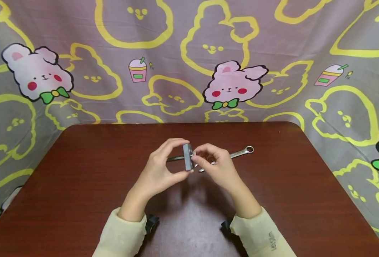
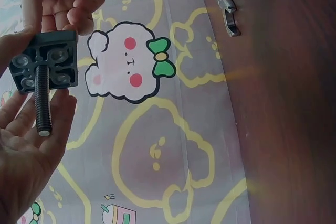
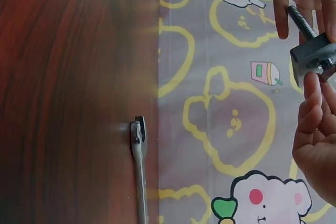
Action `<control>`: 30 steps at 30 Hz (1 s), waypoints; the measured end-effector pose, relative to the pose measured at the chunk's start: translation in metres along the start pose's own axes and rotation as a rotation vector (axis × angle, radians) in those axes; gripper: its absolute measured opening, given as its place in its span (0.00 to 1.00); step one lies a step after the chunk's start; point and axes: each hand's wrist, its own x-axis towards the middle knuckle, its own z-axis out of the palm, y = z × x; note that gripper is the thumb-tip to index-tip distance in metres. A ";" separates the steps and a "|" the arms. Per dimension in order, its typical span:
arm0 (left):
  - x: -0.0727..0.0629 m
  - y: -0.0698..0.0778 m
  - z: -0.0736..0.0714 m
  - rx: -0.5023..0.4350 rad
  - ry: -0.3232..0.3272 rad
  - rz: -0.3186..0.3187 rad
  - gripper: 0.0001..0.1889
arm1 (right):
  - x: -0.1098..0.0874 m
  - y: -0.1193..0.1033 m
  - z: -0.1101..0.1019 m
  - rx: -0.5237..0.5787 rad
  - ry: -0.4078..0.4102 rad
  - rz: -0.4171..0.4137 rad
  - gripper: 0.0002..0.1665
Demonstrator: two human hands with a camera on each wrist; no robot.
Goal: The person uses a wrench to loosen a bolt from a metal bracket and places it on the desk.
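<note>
Left hand (image 1: 158,167) grips block (image 1: 187,157) (wrench (image 1: 239,154) partly hidden).

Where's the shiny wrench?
In the head view, the wrench lies on the brown table, partly hidden behind the right hand and sticking out to its right.

Lettering (image 1: 271,241) (too small to read) marks the right sleeve (image 1: 257,232).

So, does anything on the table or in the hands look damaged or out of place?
Nothing stands out. The left hand grips the gray block, whose threaded rod looks straight; the right hand pinches a small metal part at the block's face. The wrench lies slantwise on the table, but looks undamaged where visible.
</note>
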 end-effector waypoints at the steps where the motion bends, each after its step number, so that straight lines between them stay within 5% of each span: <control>1: 0.000 0.000 -0.001 0.003 -0.004 -0.002 0.38 | 0.000 0.000 0.000 0.007 -0.010 -0.013 0.06; 10: 0.002 0.000 -0.006 -0.004 -0.031 -0.014 0.38 | 0.002 -0.005 -0.003 0.062 -0.067 -0.131 0.15; 30: 0.004 0.000 -0.008 -0.001 -0.083 -0.044 0.36 | 0.001 0.001 0.002 0.170 -0.082 -0.207 0.13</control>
